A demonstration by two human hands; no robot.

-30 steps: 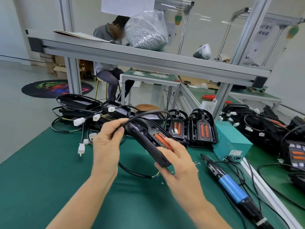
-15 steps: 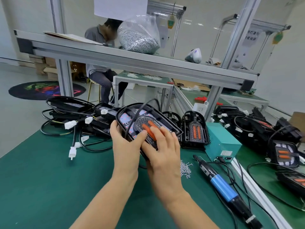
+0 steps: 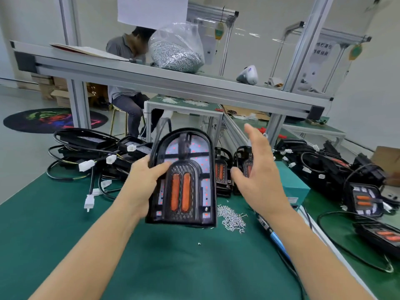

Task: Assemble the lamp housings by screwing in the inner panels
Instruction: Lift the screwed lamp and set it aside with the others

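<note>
Housing (image 3: 184, 180) held upright above the green mat (image 3: 65, 245), open face turned toward the head camera, likely so the inner panel (image 3: 181, 191) with its two orange strips can be checked for seating before any screw goes in. Gripped by the left hand (image 3: 142, 180) alone: fingers curled behind the left rim, thumb pressed across the front onto the panel's edge. Black cable (image 3: 161, 128) rising from the top of the housing and drooping away behind.

Right hand (image 3: 257, 176) just beside the housing's right rim, not touching it, fingers straight and spread, holding nothing; probably on its way elsewhere, though no telling where.

Loose screws (image 3: 230, 216) heaped on the mat just right of the housing's bottom corner, close for picking. Driver (image 3: 275, 234) lying further right, mostly hidden under the right forearm, only part of the blue grip showing. Teal box (image 3: 296, 187) behind it.

Open mat in front of and beneath the housing, enough to lay it flat face up. Crowded behind: two more housings (image 3: 223, 169) standing just past the held one, a tangle of cables and white plugs (image 3: 86, 165) to the left rear, more housings well apart on the right. Metal rail along the mat's right edge, so little sideways room there; safest path down and toward the body
</note>
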